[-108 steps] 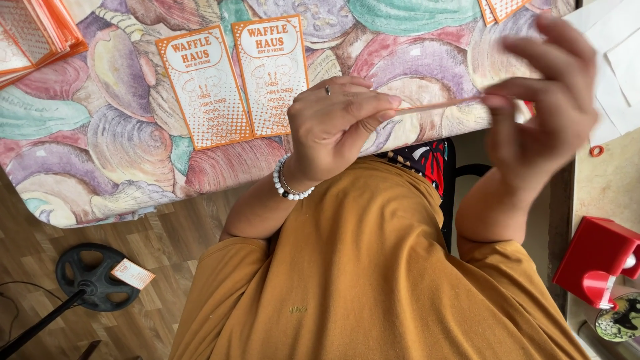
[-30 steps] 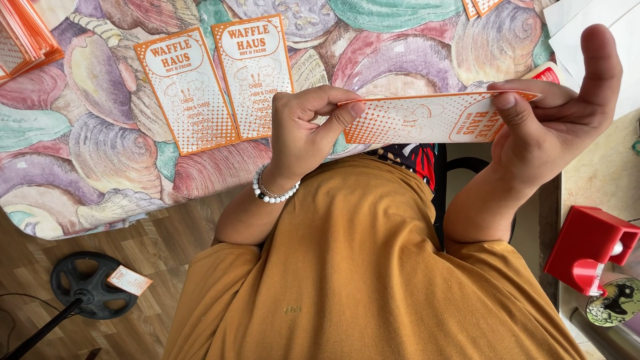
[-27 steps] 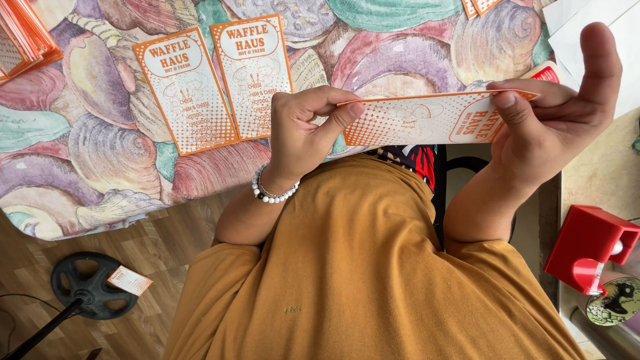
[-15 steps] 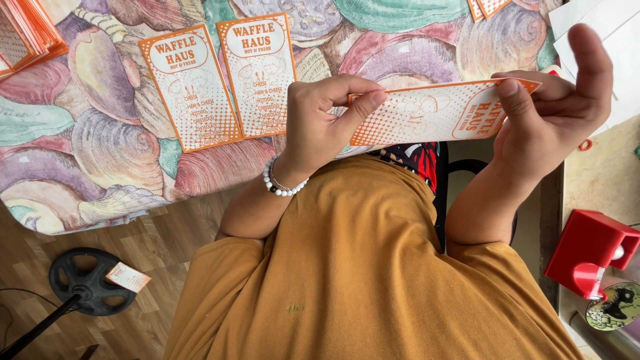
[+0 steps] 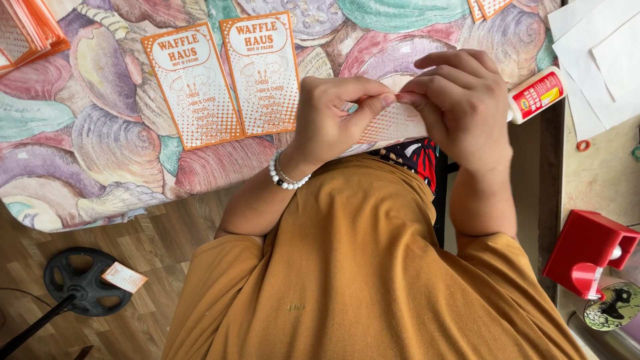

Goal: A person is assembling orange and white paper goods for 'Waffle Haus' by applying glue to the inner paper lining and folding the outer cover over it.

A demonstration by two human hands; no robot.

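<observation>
Hands, left [image 5: 330, 117] and right [image 5: 460, 107], pinch an orange card [image 5: 393, 123], mostly hiding it.

You're at a home craft setup, not a shop floor: shell-print tablecloth [image 5: 100, 140] over a table on wood-plank flooring [image 5: 153, 253], printed orange menu cards [image 5: 227, 80] laid out, glue bottle [image 5: 537, 97], loose white paper sheets [image 5: 597, 53], red tape dispenser [image 5: 587, 253] on a side surface.

Orange-and-white dotted cards [image 5: 227, 80] on a pastel shell-patterned cloth [image 5: 100, 153].
</observation>
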